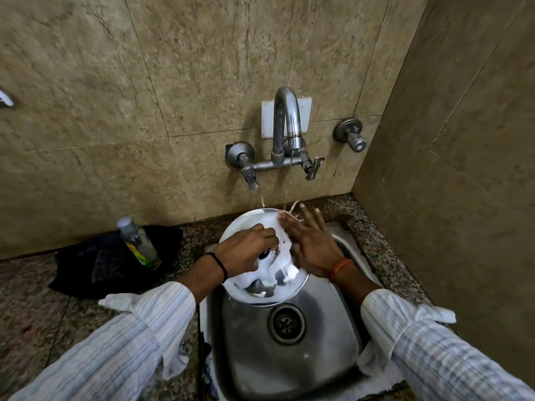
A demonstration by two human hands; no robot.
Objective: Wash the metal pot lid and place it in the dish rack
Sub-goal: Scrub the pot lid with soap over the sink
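The round metal pot lid (pixel 246 293) is held over the steel sink (pixel 318 357), covered in white soap foam. My left hand (pixel 246 250) grips the lid at its dark centre knob. My right hand (pixel 312 244) lies flat on the lid's right side with fingers spread, under a thin stream of water from the tap (pixel 286 123). Water splashes at my right fingertips. No dish rack is in view.
A clear bottle of dish liquid (pixel 139 241) lies on a black cloth (pixel 95 267) on the granite counter to the left. Two tap handles and a separate wall valve (pixel 351 134) stick out of the tiled wall. A side wall stands close on the right.
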